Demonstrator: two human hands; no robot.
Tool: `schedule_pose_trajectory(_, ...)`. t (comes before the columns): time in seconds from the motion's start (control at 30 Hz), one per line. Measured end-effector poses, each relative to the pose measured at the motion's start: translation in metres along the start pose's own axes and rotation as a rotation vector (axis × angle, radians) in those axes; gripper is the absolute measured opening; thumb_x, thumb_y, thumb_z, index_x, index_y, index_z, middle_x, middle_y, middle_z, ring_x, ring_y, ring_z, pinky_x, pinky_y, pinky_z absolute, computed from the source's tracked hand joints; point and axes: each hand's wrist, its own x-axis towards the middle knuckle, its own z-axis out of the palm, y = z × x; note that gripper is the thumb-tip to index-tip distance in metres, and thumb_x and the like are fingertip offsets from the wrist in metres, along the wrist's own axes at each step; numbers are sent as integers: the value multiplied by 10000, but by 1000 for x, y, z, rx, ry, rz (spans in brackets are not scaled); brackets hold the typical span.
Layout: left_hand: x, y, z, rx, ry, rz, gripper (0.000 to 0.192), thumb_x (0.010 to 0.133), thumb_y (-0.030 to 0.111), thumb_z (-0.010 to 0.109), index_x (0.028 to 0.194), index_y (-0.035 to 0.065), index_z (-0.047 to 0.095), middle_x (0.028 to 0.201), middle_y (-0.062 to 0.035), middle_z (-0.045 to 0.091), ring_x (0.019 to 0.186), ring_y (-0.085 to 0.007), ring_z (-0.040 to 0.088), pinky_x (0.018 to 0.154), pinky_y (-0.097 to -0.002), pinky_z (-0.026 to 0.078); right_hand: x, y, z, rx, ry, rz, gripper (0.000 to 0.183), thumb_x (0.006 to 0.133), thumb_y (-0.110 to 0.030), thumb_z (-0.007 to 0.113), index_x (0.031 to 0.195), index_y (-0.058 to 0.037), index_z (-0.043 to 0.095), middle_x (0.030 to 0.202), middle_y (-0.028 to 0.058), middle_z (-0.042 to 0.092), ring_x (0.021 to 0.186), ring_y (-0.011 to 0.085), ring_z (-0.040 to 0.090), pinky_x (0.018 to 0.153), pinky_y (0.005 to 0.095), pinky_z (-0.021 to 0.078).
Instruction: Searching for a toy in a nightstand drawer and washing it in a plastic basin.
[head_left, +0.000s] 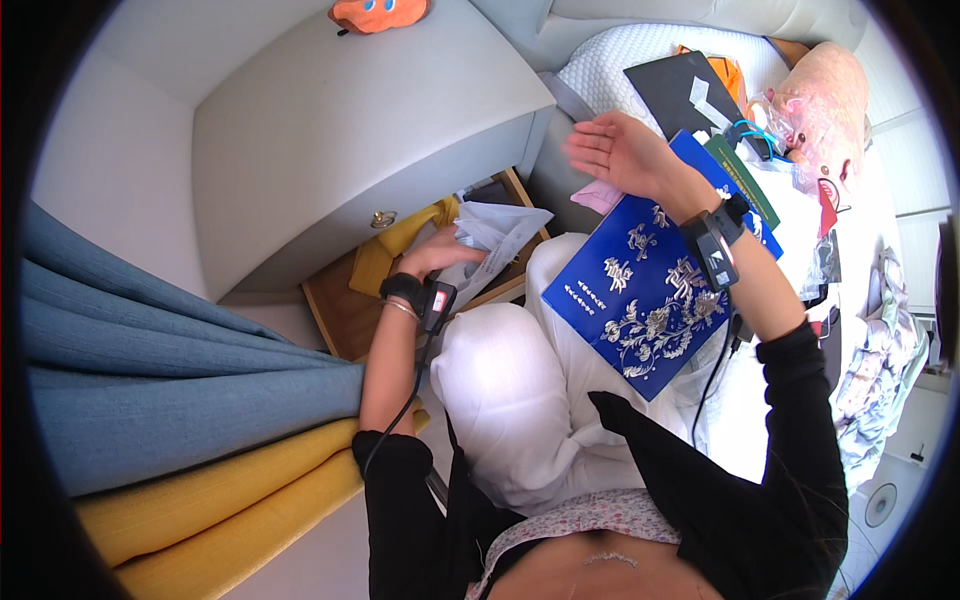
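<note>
My left hand (442, 251) reaches into the open wooden drawer (322, 304) of a grey bedside cabinet, its fingers at a crumpled white plastic bag (499, 225). Whether the fingers grip the bag cannot be told. Beside that hand in the drawer lies a yellow cloth-like item (371, 266). My right hand (611, 150) is raised at the bed's edge with the palm showing and nothing in it. Below its wrist, a large blue folder (637, 277) with silver floral decoration and writing lies partly across my right leg. A pink piece (598, 196) shows by the folder's upper corner.
The grey cabinet (360, 120) stands ahead, with an orange plush item (381, 15) on top. Blue curtains (187, 405) hang at the left. On the bed are a black folder (679, 94), a green booklet (742, 180), a pillow (600, 67), a pink plush toy (825, 105) and plastic bags.
</note>
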Motion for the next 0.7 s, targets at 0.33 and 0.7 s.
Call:
schedule_pose_trajectory(0.33,26,9,16,58,-169,-123,603,595,231,763,1145,85,563,1046,-75,627,911,-185,590,815,-287,448,-17,9,23,-1237,-479,377,275,863,-195,417,976,-24,601,866,76,655,815,111,592,671,205,424)
schedule_pose_trajectory(0.7,35,-19,18,107,-84,-130,702,554,287,784,1177,86,529,1066,-105,616,944,-216,591,837,-300,451,-78,-40,-2,-1625,-1050,348,358,757,-183,709,1059,-24,598,922,58,639,825,128,589,741,243,463)
